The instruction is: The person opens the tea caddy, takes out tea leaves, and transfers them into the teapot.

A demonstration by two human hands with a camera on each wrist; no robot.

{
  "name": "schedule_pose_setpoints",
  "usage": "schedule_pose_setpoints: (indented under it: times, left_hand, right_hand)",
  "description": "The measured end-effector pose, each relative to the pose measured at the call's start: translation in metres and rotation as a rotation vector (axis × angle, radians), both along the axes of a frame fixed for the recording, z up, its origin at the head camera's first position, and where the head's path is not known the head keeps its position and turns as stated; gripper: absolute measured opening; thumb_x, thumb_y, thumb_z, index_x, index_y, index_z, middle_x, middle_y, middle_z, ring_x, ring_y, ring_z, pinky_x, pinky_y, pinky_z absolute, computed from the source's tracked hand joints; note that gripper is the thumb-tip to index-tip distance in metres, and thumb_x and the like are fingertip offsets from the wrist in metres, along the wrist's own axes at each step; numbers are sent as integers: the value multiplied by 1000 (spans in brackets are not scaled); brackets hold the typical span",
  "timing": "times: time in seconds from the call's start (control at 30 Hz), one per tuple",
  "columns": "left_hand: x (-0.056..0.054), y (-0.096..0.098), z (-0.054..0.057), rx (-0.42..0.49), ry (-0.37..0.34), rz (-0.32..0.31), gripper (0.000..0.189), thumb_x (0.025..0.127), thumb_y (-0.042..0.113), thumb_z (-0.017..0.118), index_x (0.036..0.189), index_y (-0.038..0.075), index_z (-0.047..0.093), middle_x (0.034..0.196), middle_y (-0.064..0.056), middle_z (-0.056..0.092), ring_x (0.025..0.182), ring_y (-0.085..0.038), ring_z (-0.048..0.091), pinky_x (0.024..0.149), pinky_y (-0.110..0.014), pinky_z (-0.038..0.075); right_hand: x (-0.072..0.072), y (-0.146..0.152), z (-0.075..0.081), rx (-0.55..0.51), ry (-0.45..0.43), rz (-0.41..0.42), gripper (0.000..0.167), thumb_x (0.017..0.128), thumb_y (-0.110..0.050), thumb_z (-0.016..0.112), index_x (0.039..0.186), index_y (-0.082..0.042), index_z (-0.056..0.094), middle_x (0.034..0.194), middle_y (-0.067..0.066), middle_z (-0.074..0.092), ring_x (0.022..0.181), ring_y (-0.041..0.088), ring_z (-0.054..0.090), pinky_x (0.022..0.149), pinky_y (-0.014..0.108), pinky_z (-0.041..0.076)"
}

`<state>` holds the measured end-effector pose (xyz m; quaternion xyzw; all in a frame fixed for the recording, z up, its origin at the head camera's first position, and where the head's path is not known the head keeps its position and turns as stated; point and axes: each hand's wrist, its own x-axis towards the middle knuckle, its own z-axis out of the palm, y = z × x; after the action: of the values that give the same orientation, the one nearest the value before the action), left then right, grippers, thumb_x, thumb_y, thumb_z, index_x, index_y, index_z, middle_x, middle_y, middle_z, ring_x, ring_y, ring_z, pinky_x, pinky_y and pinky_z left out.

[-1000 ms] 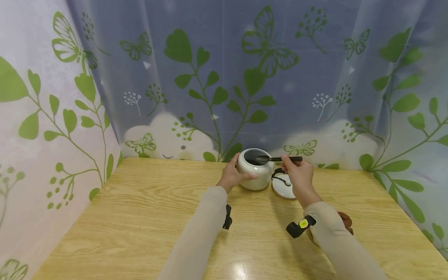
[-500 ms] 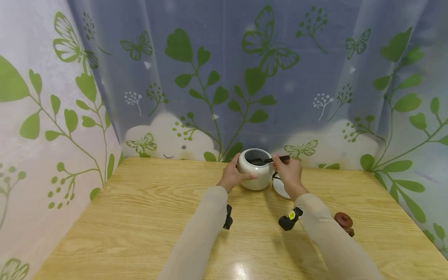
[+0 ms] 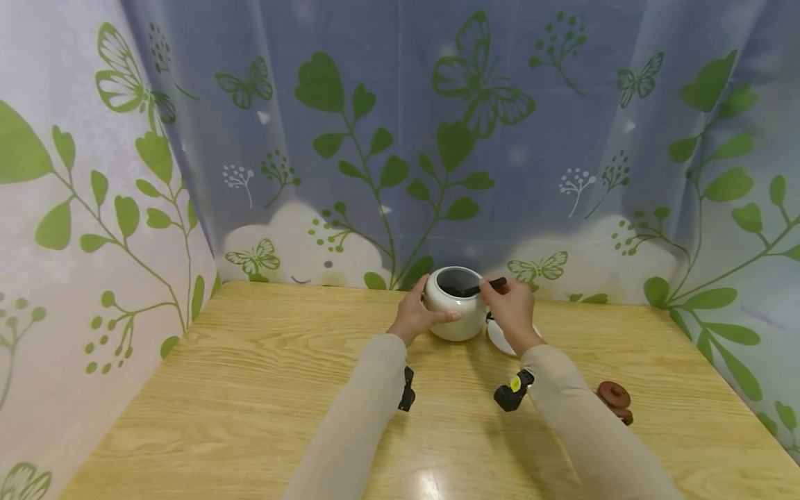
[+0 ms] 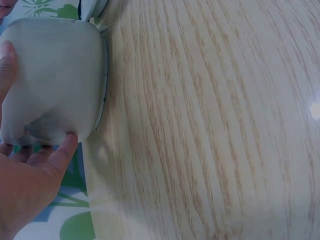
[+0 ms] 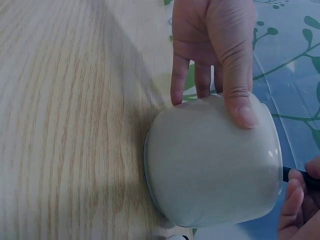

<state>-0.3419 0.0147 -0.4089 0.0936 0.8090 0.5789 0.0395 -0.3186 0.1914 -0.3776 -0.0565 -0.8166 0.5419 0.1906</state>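
A white, rounded ceramic jar (image 3: 455, 323) stands uncovered near the table's back edge, its mouth dark inside. My left hand (image 3: 415, 314) grips its left side, thumb on the front and fingers behind, as the right wrist view shows too. My right hand (image 3: 514, 309) pinches the black handle of a spoon (image 3: 473, 291) over the jar's right rim. The spoon's bowl is down in the mouth, and I cannot tell what it touches there. Partly behind the right hand, the white lid (image 3: 498, 340) lies on the table with a dark cord by it.
A reddish-brown rounded object (image 3: 614, 394) sits on the wooden table (image 3: 250, 389) beyond my right forearm, which partly covers it. Behind the table hangs a blue curtain (image 3: 387, 125) with green leaves and butterflies, close to the jar.
My right hand has moved left, lowering the spoon from above the mouth into the jar, its handle now tilted. The left hand and jar stay put. More of the brown object shows.
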Motion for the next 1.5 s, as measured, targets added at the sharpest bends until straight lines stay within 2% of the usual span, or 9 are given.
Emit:
schedule_pose_setpoints:
  times: [0.1, 0.27, 0.43, 0.7, 0.9, 1.07, 1.23, 1.37, 1.5]
  left_hand:
    - [1, 0, 1, 3, -6, -5, 108, 71, 26, 87, 154, 14, 20, 151, -12, 36, 136, -31, 37, 107, -44, 38]
    - [3, 0, 3, 3, -1, -7, 107, 72, 26, 86, 154, 13, 20, 152, -12, 34, 136, -31, 37, 108, -44, 37]
    - [3, 2, 1, 3, -2, -12, 106, 72, 25, 86, 154, 13, 20, 152, -13, 35, 136, -31, 37, 107, -44, 38]
    - [1, 1, 0, -1, 6, -12, 105, 73, 27, 86, 154, 13, 20, 150, -14, 36, 134, -32, 39, 105, -45, 40]
    - [1, 0, 1, 3, 9, -12, 106, 72, 29, 86, 154, 13, 22, 150, -14, 37, 134, -33, 39, 106, -45, 39]
    - [2, -1, 2, -11, 27, -10, 108, 69, 35, 87, 153, 13, 23, 148, -15, 38, 132, -35, 40, 104, -46, 41]
    - [0, 0, -1, 8, 13, -13, 105, 72, 27, 86, 154, 13, 22, 150, -14, 37, 133, -32, 40, 105, -44, 40]
    - [-1, 1, -2, -6, 5, -4, 105, 72, 25, 86, 154, 12, 22, 150, -14, 37, 133, -31, 40, 105, -43, 40]
    - [-2, 1, -1, -27, -5, 15, 106, 72, 27, 86, 154, 13, 21, 148, -15, 39, 133, -31, 41, 105, -44, 40]
  right_hand:
    - [-1, -1, 0, 71, 27, -24, 22, 90, -21, 67, 96, 0, 72, 80, 11, 71, 64, 5, 60, 60, 17, 48]
    - [-7, -2, 0, 163, 78, -86, 21, 89, -21, 68, 92, -1, 73, 80, 14, 71, 72, 21, 65, 62, 23, 47]
    - [-10, -5, -1, 213, 50, -122, 24, 90, -24, 67, 91, -2, 75, 82, 16, 71, 75, 29, 64, 60, 29, 45]
    - [-10, -2, 0, 382, 35, -10, 32, 93, -27, 64, 74, -1, 68, 66, 13, 64, 59, 24, 54, 50, 29, 39]
    - [-11, -1, 4, 371, 6, 41, 37, 93, -27, 63, 67, -2, 63, 59, 6, 57, 55, 19, 48, 51, 27, 38]
    - [-9, -4, 3, 372, 64, 79, 36, 92, -24, 64, 66, 0, 65, 58, 9, 59, 52, 19, 48, 51, 29, 38]
    - [-9, -14, 0, 394, 132, 47, 27, 91, -22, 67, 78, 1, 72, 68, 14, 66, 58, 23, 54, 54, 29, 40]
    - [-9, -20, 3, 437, 115, 104, 24, 92, -22, 66, 91, 1, 74, 73, 14, 68, 59, 22, 54, 54, 29, 40]
    - [-8, -21, 9, 441, 69, 163, 24, 93, -22, 65, 93, 1, 73, 75, 15, 67, 59, 20, 52, 54, 29, 40]
